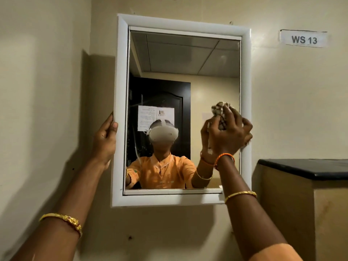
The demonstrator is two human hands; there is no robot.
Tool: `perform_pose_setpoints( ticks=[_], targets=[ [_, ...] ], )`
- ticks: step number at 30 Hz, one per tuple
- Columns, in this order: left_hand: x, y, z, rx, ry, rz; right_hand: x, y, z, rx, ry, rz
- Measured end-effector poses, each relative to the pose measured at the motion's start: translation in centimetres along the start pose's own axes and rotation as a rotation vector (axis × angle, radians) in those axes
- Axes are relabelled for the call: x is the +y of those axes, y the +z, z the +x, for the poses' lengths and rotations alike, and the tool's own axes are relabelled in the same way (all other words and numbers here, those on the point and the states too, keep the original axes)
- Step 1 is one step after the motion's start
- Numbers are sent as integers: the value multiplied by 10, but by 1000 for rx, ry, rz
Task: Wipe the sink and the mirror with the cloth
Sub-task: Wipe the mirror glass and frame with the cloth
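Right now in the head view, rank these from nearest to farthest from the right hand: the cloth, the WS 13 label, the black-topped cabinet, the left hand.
From the right hand:
1. Cloth, bunched in its fingers against the mirror's right side.
2. Black-topped cabinet, lower right.
3. WS 13 label, upper right on the wall.
4. Left hand, gripping the mirror frame's left edge.

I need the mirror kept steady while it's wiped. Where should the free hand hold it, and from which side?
Grip the mirror by its raised white frame, coming from the left edge at mid-height, as the left hand does now. The frame stands proud of the wall, and the right hand presses the cloth near the right edge.
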State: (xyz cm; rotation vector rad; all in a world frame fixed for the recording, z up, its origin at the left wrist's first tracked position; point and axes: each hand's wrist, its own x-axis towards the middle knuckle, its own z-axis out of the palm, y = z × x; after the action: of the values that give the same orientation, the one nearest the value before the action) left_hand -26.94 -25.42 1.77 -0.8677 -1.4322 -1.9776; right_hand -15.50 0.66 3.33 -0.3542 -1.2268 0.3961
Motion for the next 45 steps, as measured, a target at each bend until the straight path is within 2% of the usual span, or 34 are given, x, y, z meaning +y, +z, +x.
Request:
perform_pose_setpoints(
  ticks=[2,7,14,18,22,26,30,34,38,40,45],
  targets=[
    [-2,-1,1,-11,-2,-19,2,0,1,23,2,-5],
    [-5,-3,3,-43,-25,-53,-33,13,-17,42,141,-7],
    [-12,-5,4,-35,-39,-75,-110,50,-61,-70,-44,14],
    [-12,-10,5,-98,-40,-43,-143,62,-80,-174,-210,38],
    [-14,-21,7,-223,-106,-91,-140,64,-87,-224,-304,31],
    [-9,-20,-1,-329,-128,-245,-134,60,-102,-290,-519,16],
    [-3,-22,-11,-331,-201,-344,-124,51,-130,-358,-604,-14],
    [-6,-25,-21,-305,-259,-319,-101,33,-159,-379,-665,-13],
    [-13,-29,-34,-308,-282,-133,-83,20,-171,-395,-792,-40],
    [-23,-30,-39,-306,-297,-100,-87,21,-165,-411,-773,-39],
    [-38,-22,-45,-300,-385,-293,-106,25,-158,-422,-636,4]
  ],
)
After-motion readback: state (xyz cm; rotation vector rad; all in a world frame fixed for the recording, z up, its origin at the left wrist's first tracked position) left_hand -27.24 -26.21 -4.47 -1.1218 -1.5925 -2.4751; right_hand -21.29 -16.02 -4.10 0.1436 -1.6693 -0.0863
